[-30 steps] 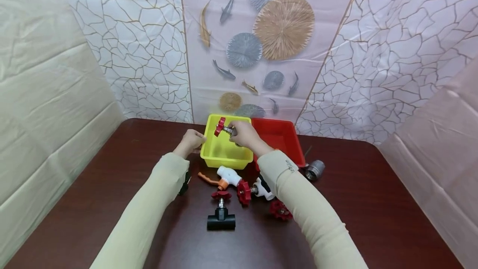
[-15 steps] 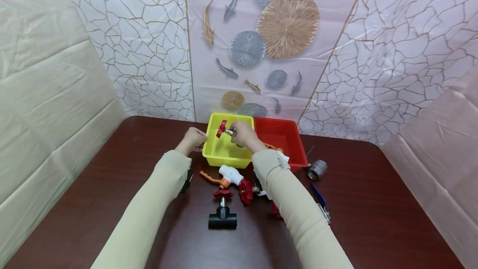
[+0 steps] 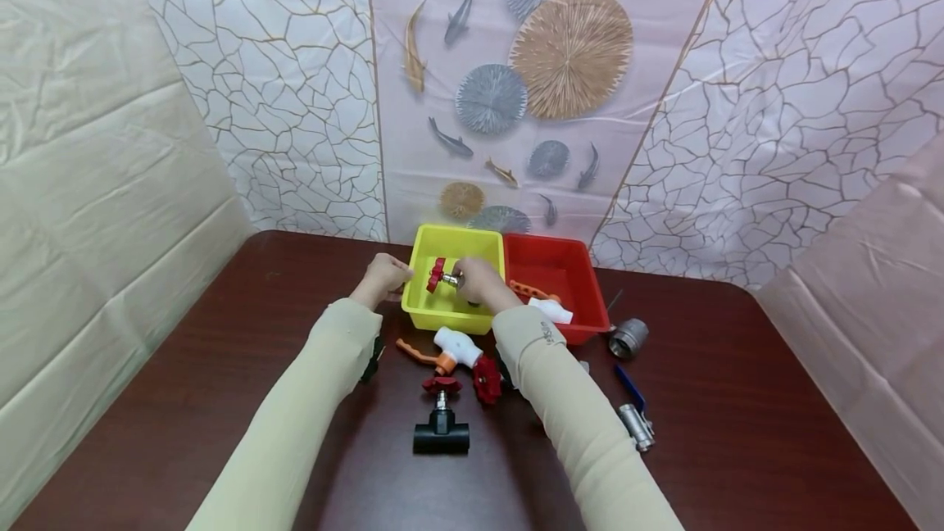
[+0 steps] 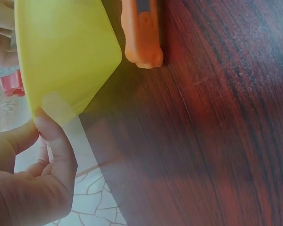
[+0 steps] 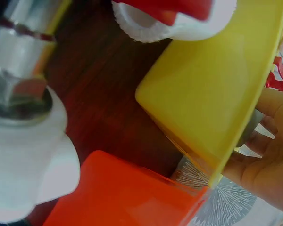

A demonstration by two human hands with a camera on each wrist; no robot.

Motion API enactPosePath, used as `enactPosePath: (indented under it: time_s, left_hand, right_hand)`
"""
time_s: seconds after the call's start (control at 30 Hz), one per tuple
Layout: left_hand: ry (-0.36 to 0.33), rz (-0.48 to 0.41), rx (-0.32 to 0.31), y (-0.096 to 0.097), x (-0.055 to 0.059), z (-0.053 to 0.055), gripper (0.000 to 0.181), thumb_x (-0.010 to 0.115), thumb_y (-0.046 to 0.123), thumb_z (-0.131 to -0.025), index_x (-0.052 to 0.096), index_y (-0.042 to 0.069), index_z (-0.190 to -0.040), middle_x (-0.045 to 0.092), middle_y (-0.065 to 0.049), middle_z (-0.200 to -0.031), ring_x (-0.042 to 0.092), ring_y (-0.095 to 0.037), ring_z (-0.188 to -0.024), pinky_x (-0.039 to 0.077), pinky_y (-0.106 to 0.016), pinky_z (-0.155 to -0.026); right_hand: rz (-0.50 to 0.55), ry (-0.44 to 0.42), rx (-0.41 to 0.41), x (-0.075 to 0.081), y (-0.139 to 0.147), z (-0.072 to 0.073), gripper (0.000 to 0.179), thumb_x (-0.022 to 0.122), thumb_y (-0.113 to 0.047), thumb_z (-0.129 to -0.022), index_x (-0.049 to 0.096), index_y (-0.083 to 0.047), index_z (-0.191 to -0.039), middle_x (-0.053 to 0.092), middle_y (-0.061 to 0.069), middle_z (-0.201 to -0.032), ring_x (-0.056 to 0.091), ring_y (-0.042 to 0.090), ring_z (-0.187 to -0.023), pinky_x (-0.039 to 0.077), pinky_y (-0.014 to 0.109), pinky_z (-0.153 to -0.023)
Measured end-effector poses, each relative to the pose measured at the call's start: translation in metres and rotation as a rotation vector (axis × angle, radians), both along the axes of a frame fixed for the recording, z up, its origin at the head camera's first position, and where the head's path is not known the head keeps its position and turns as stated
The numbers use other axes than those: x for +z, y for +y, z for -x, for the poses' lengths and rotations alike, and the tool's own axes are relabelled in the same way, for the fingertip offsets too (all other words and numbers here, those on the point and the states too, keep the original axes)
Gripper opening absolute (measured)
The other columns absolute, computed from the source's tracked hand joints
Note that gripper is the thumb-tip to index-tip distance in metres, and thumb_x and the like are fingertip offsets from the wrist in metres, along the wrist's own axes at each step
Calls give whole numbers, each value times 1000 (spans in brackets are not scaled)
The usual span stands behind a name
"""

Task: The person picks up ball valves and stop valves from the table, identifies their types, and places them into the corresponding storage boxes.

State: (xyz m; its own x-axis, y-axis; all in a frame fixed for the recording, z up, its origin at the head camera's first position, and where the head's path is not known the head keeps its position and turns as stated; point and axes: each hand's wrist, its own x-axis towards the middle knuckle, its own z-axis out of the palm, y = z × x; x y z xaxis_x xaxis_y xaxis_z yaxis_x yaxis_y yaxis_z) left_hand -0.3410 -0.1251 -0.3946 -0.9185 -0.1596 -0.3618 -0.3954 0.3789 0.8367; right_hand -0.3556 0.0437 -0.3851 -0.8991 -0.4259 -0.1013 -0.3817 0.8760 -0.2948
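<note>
The left hand pinches the left rim of a yellow bin between thumb and fingers; the left wrist view shows the thumb and index finger meeting at the bin's edge. Inside that bin, the right hand grips the metal stem side of a valve with a red handwheel. The wheel points left, below the level of the far rim. In the right wrist view the fingers curl round a grey part, and the yellow wall hides much of it.
Right beside the yellow bin stands a red bin holding a white valve with an orange lever. In front lie a white orange-levered valve, a red handwheel and a black tee valve. A blue-levered steel valve and metal coupling lie right.
The right hand has lowered the red-wheeled valve deeper into the yellow bin. Its sleeve has shifted left, uncovering the white valve in the red bin and the blue-levered one. The left hand stays at the rim.
</note>
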Motion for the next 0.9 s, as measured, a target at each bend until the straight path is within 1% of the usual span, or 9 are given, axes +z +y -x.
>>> enactPosePath:
  time_s: [0.2, 0.33, 0.47, 0.6, 0.73, 0.8, 0.9]
  left_hand:
    - [-3, -1, 10, 1, 1, -1, 27, 53, 13, -95, 60, -4, -115, 58, -14, -104, 54, -15, -68, 55, -41, -83]
    - [-8, -11, 21, 1, 1, -1, 27, 54, 12, -95, 59, -4, -115, 59, -16, -110, 55, -16, -70, 54, -42, -85]
    - [-7, -11, 29, 1, 1, -1, 28, 53, 12, -94, 58, -4, -117, 58, -18, -115, 55, -17, -72, 55, -42, -84]
    - [-10, -2, 26, 2, 1, -1, 28, 53, 11, -94, 58, -5, -117, 58, -16, -110, 55, -17, -71, 55, -40, -83]
    - [-10, 6, 12, 2, 1, 0, 28, 53, 11, -94, 59, -5, -116, 58, -13, -102, 53, -16, -67, 56, -40, -81]
    - [-3, 2, 5, 2, 1, 0, 28, 54, 11, -94, 59, -5, -116, 58, -13, -101, 53, -15, -66, 56, -40, -81]
    - [3, 0, -4, 3, 2, 1, 28, 54, 12, -94, 60, -5, -116, 59, -15, -105, 55, -15, -68, 56, -39, -81]
  right_hand:
    - [-30, -31, -7, -1, -1, -4, 28, 64, -1, -81, 65, -4, -109, 67, 10, -108, 60, 26, -99, 48, 36, -88]
    - [-58, -49, 5, -3, -1, -6, 29, 66, -4, -82, 63, -4, -111, 66, 11, -109, 59, 25, -100, 48, 36, -88]
    - [-70, -45, 24, -6, -1, -5, 27, 63, -2, -83, 64, -4, -111, 66, 11, -111, 59, 26, -102, 48, 37, -89]
    - [-69, -37, 34, -11, -2, -5, 25, 61, 0, -84, 64, -3, -109, 66, 12, -110, 60, 28, -104, 48, 38, -90]
    - [-74, -47, 52, -18, -4, -5, 24, 60, 0, -85, 64, -4, -108, 66, 12, -110, 60, 28, -103, 49, 38, -89]
    - [-77, -49, 51, -21, -5, -5, 24, 60, 1, -84, 64, -5, -108, 66, 12, -110, 60, 28, -103, 49, 37, -89]
    - [-69, -48, 40, -23, -5, -4, 25, 61, 1, -84, 64, -4, -108, 66, 12, -109, 61, 28, -102, 49, 37, -88]
